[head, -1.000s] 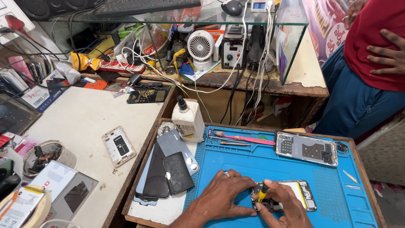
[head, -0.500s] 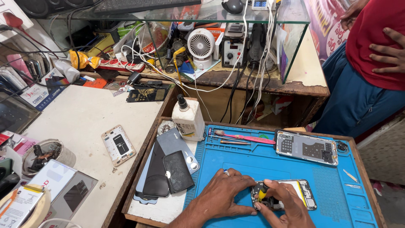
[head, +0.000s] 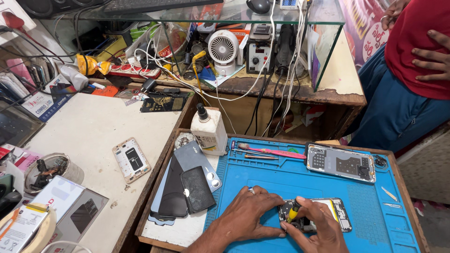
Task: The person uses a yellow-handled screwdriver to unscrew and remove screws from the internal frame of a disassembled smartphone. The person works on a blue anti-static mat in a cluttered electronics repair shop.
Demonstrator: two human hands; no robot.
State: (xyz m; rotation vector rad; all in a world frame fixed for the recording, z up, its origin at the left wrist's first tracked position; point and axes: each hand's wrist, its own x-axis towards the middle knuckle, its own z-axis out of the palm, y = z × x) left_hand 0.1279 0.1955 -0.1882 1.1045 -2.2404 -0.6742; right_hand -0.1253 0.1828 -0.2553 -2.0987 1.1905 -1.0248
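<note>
An opened phone with its back off lies on the blue work mat near the front edge. My left hand, wearing a ring, rests flat on the mat and presses the phone's left end. My right hand pinches a small yellow-handled screwdriver held upright over the phone's upper left corner. A second opened phone lies at the mat's far right.
A pink toothbrush and a white squeeze bottle sit at the mat's back. Dark phone covers are stacked left of the mat. A white phone frame lies on the side table. A person in red stands at right.
Both hands stay on the phone with only slight shifts of the fingers and the screwdriver. Nothing else has moved.
</note>
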